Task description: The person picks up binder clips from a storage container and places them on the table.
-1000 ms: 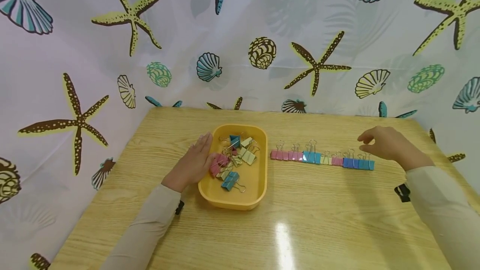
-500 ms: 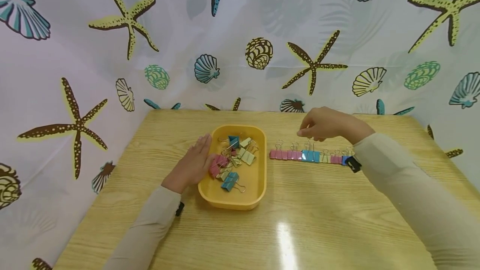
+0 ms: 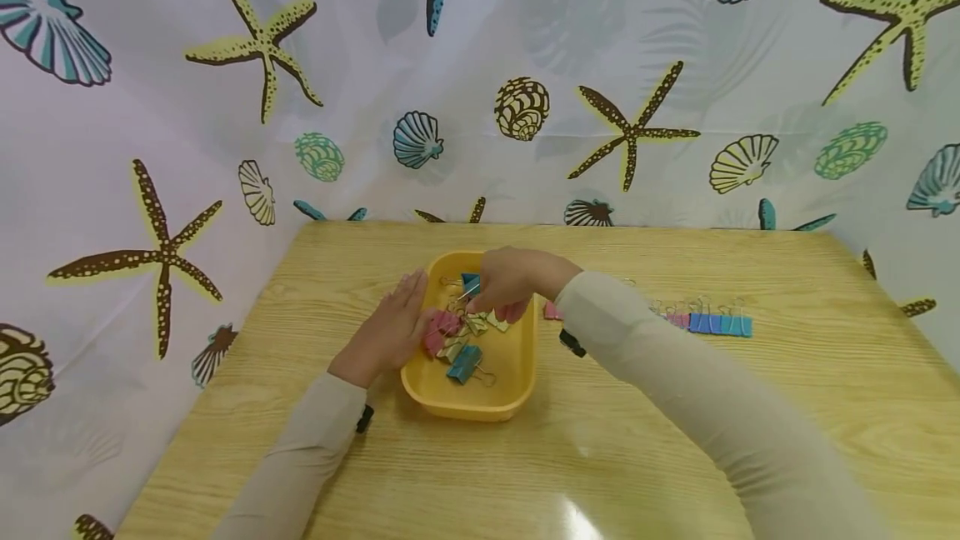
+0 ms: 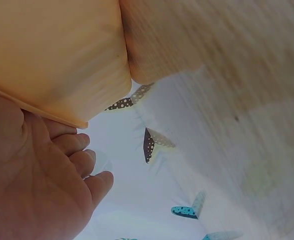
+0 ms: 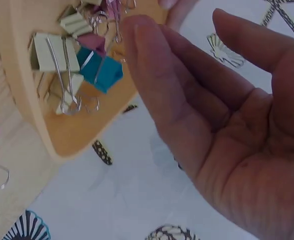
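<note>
A yellow plastic tray [image 3: 471,411] holds several binder clips in pink, pale yellow and teal. My left hand [image 3: 386,327] rests along its left side, fingers straight against the wall; the left wrist view has the palm [image 4: 41,175] below the tray's rim. Over the tray's far right part is my right hand [image 3: 517,282], pointing down and hiding some clips. In the right wrist view its thumb stands apart from the bent fingers, with nothing between them. Nearest to those fingers lie a teal binder clip [image 5: 104,72] and a pale yellow one [image 5: 51,52].
Right of the tray, a row of binder clips runs across the wooden table [image 3: 637,440]; a blue clip [image 3: 705,323] is near its right end. My right sleeve [image 3: 675,365] covers part of that row. Behind the table hangs a seashell-patterned cloth [image 3: 465,173].
My right hand has swept left from the right end of the clip row, passing over it, to the tray. The left hand stays at the tray's side.
</note>
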Tool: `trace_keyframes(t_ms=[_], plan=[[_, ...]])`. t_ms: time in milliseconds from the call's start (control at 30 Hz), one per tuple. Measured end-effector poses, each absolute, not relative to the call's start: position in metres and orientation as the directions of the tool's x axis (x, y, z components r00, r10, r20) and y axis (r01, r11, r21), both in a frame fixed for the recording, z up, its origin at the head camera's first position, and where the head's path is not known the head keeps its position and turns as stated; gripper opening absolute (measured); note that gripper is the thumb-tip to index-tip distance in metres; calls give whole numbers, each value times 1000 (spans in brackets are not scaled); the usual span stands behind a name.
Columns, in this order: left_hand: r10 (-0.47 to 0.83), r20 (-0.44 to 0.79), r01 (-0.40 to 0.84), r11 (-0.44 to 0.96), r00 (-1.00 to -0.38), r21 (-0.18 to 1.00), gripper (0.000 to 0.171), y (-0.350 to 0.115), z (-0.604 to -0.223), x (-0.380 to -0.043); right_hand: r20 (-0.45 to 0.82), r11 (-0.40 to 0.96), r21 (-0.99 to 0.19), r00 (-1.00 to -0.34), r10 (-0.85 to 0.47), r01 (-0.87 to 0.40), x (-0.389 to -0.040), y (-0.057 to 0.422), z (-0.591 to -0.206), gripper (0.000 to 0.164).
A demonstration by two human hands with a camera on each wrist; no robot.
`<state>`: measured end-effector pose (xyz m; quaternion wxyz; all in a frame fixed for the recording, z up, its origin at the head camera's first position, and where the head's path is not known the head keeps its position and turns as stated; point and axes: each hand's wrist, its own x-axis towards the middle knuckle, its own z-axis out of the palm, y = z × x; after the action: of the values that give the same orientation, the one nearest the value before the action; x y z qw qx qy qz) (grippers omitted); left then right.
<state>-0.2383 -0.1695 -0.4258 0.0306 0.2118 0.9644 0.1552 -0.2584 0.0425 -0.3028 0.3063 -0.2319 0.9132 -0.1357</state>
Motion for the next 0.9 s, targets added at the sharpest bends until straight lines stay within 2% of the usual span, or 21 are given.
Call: trace_keyframes(t_ms=[267,533,633,900], plan=[[429,25,416,859,-903,298,62,-171,-429,-240,-580,928,-263,-725,-371,-265,-251,7,-329,22],[427,17,410,858,-904,310,63,-171,-429,-241,-596,938,-129,-731,-333,-323,-238,-9,-338,33],[430,20,414,853,-902,317,63,-171,-429,-241,-601,938,-96,-732,-321,-332,-235,-12,-341,32],[429,11,410,855,-903,318,63,-170,-429,-241,-618,934,-51,-724,-308,-354,-233,-13,-351,11]])
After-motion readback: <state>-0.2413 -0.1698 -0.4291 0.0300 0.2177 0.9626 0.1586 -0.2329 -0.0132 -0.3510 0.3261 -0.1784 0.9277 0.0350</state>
